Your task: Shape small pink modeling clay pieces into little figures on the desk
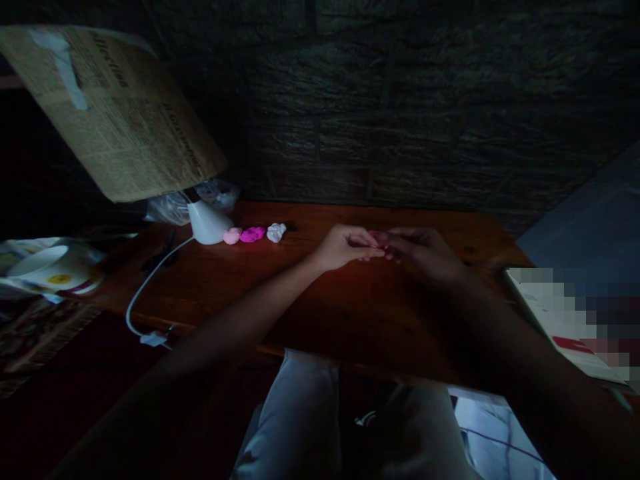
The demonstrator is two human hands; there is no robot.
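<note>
Over the middle of the wooden table, my left hand (343,247) and my right hand (425,250) meet at the fingertips. Both are closed in a pinch. A hint of dark pink shows between the fingers, too small and dim for me to name. To the left of my hands, three soft, clay-like lumps sit in a row on the tabletop: a white one (276,232), a bright magenta one (253,234) and a pale pink one (232,235). Neither hand touches them.
A lamp with a newspaper-print shade (125,127) and white base (207,223) stands at the left of the table (320,300). Its white cord (133,303) hangs over the front edge. Behind it lies a clear plastic bag (167,208). A white cup (47,267) is far left.
</note>
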